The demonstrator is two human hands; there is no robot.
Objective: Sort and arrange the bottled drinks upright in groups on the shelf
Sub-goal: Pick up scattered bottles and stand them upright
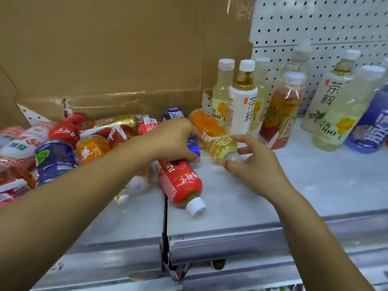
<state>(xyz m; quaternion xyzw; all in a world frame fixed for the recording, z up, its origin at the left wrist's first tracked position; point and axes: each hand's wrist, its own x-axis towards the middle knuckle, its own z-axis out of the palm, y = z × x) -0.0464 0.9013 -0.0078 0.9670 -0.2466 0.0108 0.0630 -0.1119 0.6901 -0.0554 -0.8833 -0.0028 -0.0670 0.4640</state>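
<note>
**Both hands on lying bottles, mid-shelf**

Head view:
- The right hand [256, 162] is partly closed. Its thumb and fingertips pinch the cap end of the orange bottle [210, 131], and the other fingers are loosely spread.
- The orange bottle lies on its side. Its long axis runs diagonally, base to the back-left and cap to the front-right, toward the right hand. It sits just in front of the upright bottles [243, 106].
- The left hand [174, 139] is palm down, with fingers and thumb curled round the blue bottle [194, 147]. That bottle also lies flat, its label end pointing to the back. Most of it is hidden under the hand.
- The red bottle [180, 181] lies just below the left hand, white cap pointing to the shelf's front edge.
- The pile [63, 143] of mixed bottles lies flat on the left half of the shelf [315, 175].
- The upright bottles stand at the back right, and more of them lean near the right edge.
- The cardboard [105, 49] stands behind the pile, and the pegboard [315, 22] is behind the upright group.
</note>
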